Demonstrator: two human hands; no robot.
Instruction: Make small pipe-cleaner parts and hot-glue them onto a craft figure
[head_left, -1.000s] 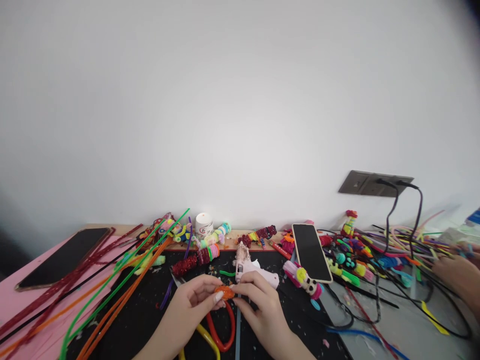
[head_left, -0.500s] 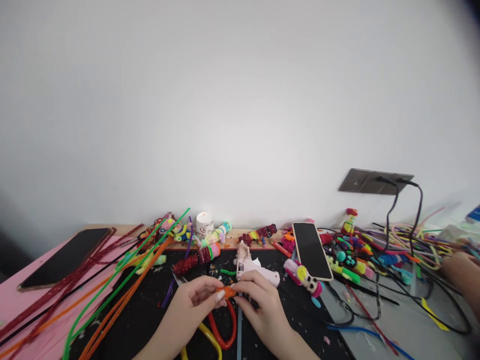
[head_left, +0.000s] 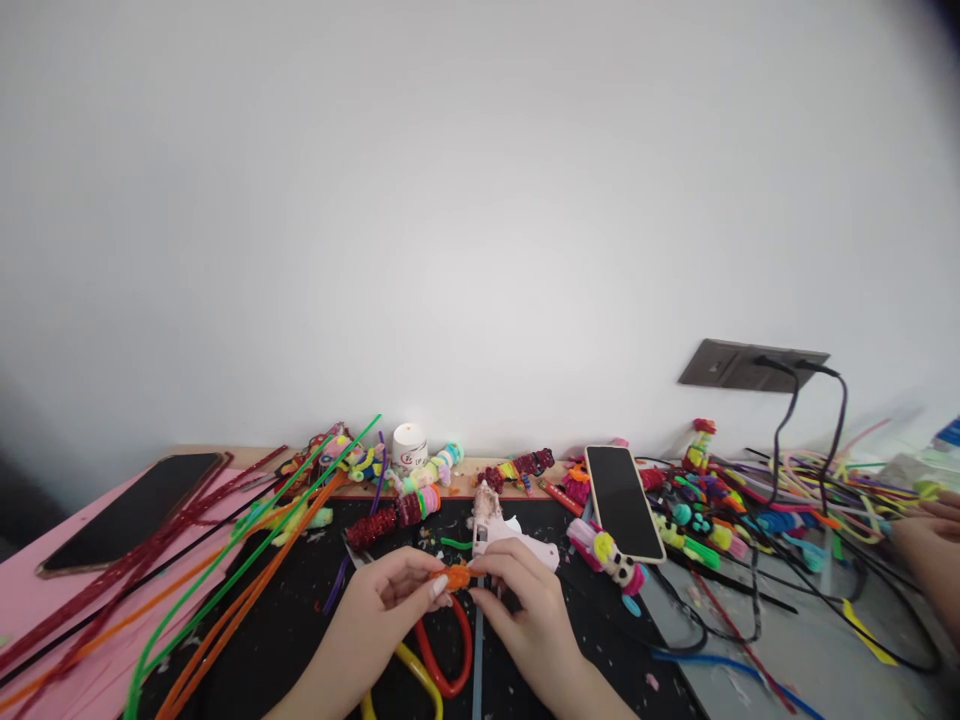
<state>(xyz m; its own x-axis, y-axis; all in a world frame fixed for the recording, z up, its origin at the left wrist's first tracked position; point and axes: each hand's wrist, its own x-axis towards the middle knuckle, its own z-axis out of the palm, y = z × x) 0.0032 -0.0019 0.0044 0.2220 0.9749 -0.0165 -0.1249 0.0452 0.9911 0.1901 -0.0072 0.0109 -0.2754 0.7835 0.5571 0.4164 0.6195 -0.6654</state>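
Note:
A small bundle of orange pipe cleaner (head_left: pixel 453 577) is pinched between my two hands, above the black mat. My left hand (head_left: pixel 390 610) grips its left side between thumb and fingers. On the other side, the thumb and forefinger of my right hand (head_left: pixel 521 615) close on its right end. Under the hands lie scissors with a red and a yellow handle loop (head_left: pixel 465 660); their blades are mostly hidden by my left hand. A pale pink glue gun (head_left: pixel 491 525) rests just beyond my right hand, its clear glue stick (head_left: pixel 478 660) running toward me.
Long pipe cleaners (head_left: pixel 217 580) and a dark phone (head_left: pixel 131 515) lie left. Finished pipe-cleaner figures (head_left: pixel 611 560), a white-framed phone (head_left: pixel 622 500) and a paper cup (head_left: pixel 409 448) stand along the back. Right are tangled cables, a wall socket (head_left: pixel 750 365) and another person's hand (head_left: pixel 926 540).
My right fingers have shifted slightly right and more of the orange pipe cleaner shows between my hands. At far right, the other person's hand has moved a little.

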